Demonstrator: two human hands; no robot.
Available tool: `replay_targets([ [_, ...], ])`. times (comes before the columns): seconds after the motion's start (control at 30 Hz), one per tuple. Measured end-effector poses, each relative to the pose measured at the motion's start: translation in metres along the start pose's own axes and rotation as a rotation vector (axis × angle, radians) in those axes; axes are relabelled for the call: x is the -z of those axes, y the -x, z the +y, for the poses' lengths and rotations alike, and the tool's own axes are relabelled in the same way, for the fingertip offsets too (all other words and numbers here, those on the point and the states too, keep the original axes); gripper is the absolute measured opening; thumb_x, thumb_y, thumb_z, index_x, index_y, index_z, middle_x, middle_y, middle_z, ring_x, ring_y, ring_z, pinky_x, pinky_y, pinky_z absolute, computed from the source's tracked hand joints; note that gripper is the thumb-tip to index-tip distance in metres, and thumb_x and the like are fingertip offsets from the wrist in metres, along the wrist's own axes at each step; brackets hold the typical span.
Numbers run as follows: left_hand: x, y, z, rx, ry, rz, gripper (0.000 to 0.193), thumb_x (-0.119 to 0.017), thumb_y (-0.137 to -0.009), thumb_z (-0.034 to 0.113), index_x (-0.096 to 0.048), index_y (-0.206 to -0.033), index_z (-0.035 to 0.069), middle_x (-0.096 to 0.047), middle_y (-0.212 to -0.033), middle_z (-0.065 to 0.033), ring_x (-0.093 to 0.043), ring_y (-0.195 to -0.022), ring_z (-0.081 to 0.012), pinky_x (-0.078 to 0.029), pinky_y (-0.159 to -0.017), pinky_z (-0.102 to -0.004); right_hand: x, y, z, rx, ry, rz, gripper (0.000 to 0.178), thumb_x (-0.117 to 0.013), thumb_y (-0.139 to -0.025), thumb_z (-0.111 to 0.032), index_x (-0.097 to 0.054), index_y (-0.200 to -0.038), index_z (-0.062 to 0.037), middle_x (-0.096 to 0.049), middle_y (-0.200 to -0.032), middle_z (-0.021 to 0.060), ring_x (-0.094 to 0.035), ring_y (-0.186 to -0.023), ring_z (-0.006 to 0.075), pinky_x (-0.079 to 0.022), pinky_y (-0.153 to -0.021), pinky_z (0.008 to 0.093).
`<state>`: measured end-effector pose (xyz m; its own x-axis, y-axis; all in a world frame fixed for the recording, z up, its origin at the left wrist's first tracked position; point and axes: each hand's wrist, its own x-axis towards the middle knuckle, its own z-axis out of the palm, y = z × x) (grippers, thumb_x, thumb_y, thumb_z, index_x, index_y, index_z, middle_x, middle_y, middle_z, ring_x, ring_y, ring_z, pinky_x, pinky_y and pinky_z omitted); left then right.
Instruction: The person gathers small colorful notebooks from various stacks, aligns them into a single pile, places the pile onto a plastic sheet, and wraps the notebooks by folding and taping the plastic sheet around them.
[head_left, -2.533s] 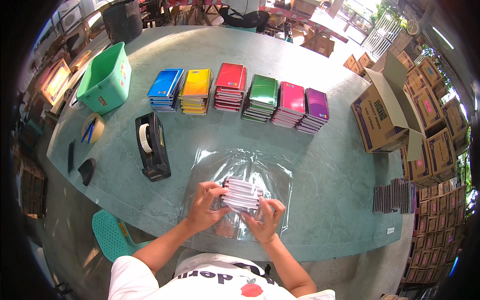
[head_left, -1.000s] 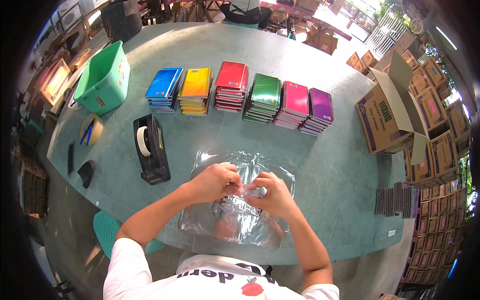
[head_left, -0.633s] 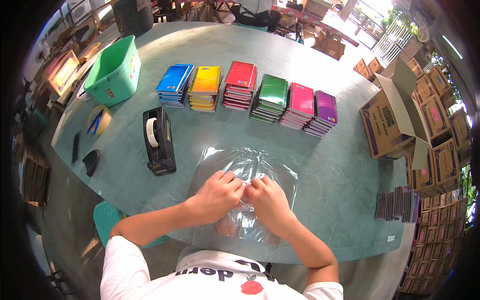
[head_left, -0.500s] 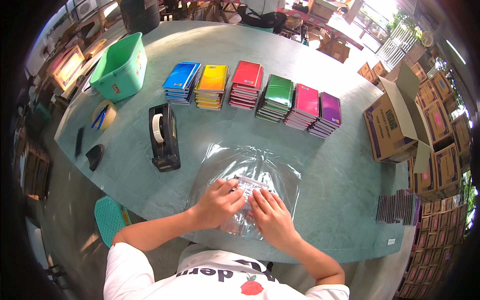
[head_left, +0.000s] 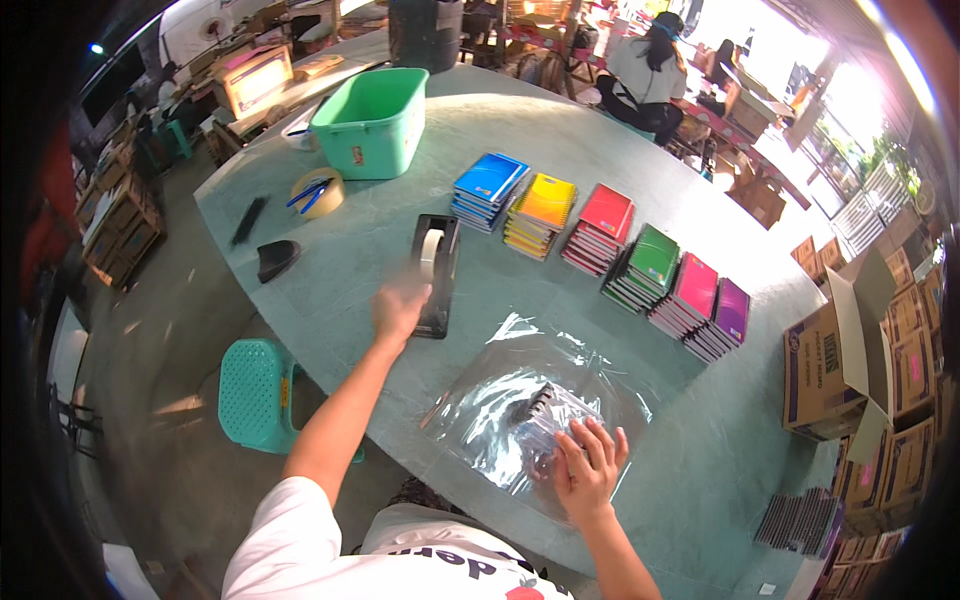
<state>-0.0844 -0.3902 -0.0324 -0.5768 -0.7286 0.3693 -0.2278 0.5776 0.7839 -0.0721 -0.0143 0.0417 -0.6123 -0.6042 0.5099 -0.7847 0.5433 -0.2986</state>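
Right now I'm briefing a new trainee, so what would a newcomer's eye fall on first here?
Probably the six colourful notebook stacks, rowed blue to purple across the middle of the table. Next, the mint-green tub at the table's far left and the glinting clear plastic sheet in the foreground, under the right hand. Then the left hand, blurred, at the black tape dispenser.

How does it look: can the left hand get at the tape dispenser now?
Likely yes: the left hand overlaps the black tape dispenser in view and nothing visible stands between them, though blur hides whether they touch.
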Motion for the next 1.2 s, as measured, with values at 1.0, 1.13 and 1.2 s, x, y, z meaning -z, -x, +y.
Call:
replay_targets([
  [1.0, -0.015, 0.193, 0.162, 0.097, 0.276, -0.472, 0.029, -0.071, -0.080, 0.025, -0.059, -0.067, 0.001, -0.055, -0.052, -0.0061, -0.047, -0.046, -0.0078, -0.038, -0.044, -0.0278, -0.007, -0.019, 0.024, 0.043, -0.494, -0.116, 0.065, -0.066, -0.065, -0.002, -0.044, -0.126, -0.0033, -0.062, -0.117, 0.0084, -0.053, -0.117, 0.0223, -0.032, -0.102, 0.0397],
  [1.13, -0.022, 0.196, 0.127, 0.135, 0.288, -0.530, 0.034, -0.071, -0.080, 0.031, -0.060, -0.068, 0.001, -0.055, -0.052, -0.0082, -0.046, -0.044, -0.0115, -0.038, -0.044, -0.0294, -0.001, -0.035, 0.020, -0.066, -0.438, -0.131, 0.057, -0.071, -0.068, -0.009, -0.050, -0.121, -0.0053, -0.063, -0.109, 0.0094, -0.057, -0.107, 0.0262, -0.040, -0.093, 0.0388],
  [1.2, -0.018, 0.200, 0.122, 0.165, 0.271, -0.635, 0.032, -0.071, -0.079, 0.031, -0.062, -0.070, 0.001, -0.055, -0.052, -0.0081, -0.049, -0.045, -0.0130, -0.039, -0.044, -0.0299, 0.007, -0.060, 0.018, -0.081, -0.360, -0.066, 0.058, -0.073, -0.072, -0.020, -0.049, -0.123, -0.0052, -0.058, -0.107, 0.0129, -0.057, -0.100, 0.0310, -0.043, -0.089, 0.0390],
])
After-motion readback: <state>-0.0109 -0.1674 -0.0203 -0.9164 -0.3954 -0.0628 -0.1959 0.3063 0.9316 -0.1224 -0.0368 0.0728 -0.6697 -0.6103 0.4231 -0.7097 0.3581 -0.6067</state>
